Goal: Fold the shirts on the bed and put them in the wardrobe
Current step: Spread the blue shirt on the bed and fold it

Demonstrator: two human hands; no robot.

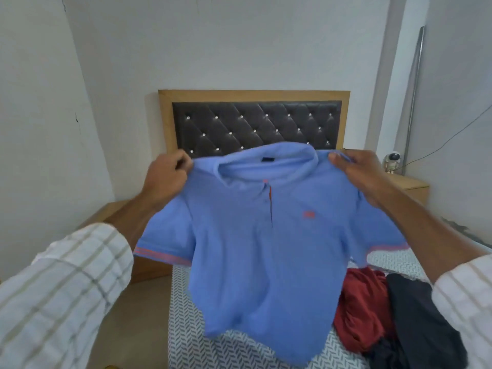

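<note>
I have the blue shirt [255, 235] held up over the bed [239, 350], my left hand [166, 179] and right hand [356, 173] each pinching a shoulder. It's still unfolded. A red shirt [359, 310] and dark shirt [418, 323] wait crumpled at right; no wardrobe in sight.

Walls [239, 43]: plain white, running round 3 sides; a dark crack [77, 119] showing on the left one.
Headboard [255, 126]: standing vs. back wall, light wood frame w/ dark tufted panel, small shiny studs catching light.
Bed [186, 328]: sheet showing white w/ grey herringbone print.
Nightstand [411, 189]: light wood, sitting right of headboard; small white figurine [393, 161] standing on it.
Metal strip [415, 83]: running up near right corner.
Cable [452, 137]: hanging across right wall.
Floor [133, 315]: beige, showing left of bed.
Light: soft, even.
</note>
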